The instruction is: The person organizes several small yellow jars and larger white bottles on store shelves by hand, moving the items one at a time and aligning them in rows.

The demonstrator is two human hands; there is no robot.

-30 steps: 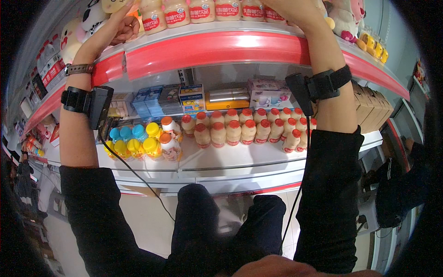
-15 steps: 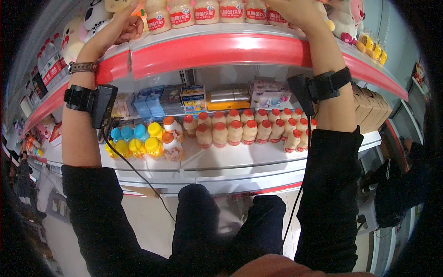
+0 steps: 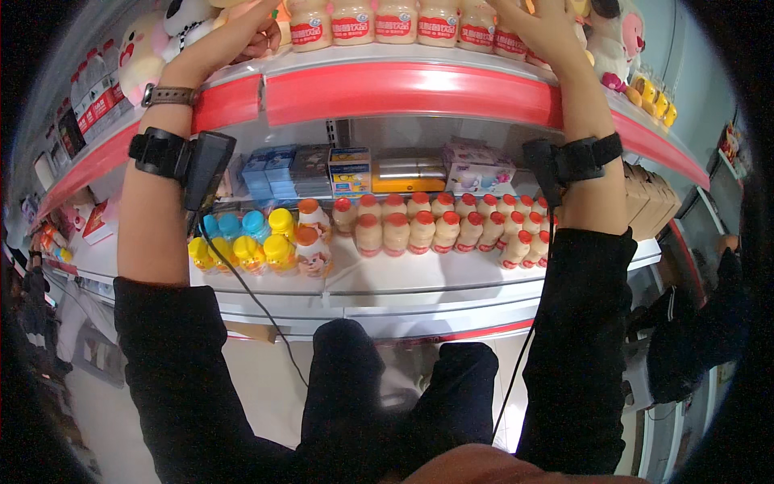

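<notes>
Both my arms reach up to the upper shelf, and the top edge of the view cuts off part of each hand. My left hand (image 3: 251, 39) is beside the left end of a row of drink bottles (image 3: 396, 22) with red labels. Its lower fingers are curled in; whatever they may hold is hidden. An orange plush toy (image 3: 280, 31) shows just behind those fingers. My right hand (image 3: 538, 22) is over the right end of the row, fingers apart, close to the bottles there. Whether it touches one cannot be made out.
On the lower shelf stand small red-capped bottles (image 3: 421, 232), yellow-capped bottles (image 3: 280, 252) and boxes (image 3: 350, 172). Plush toys (image 3: 619, 36) flank the upper row. A red shelf edge (image 3: 411, 90) crosses below my hands. Cables (image 3: 256, 297) hang from both wrist devices. Another person (image 3: 697, 339) is at right.
The whole view has shifted, so shelves and bottles sit farther right in it. Both hands keep nearly the same places at the two ends of the bottle row.
</notes>
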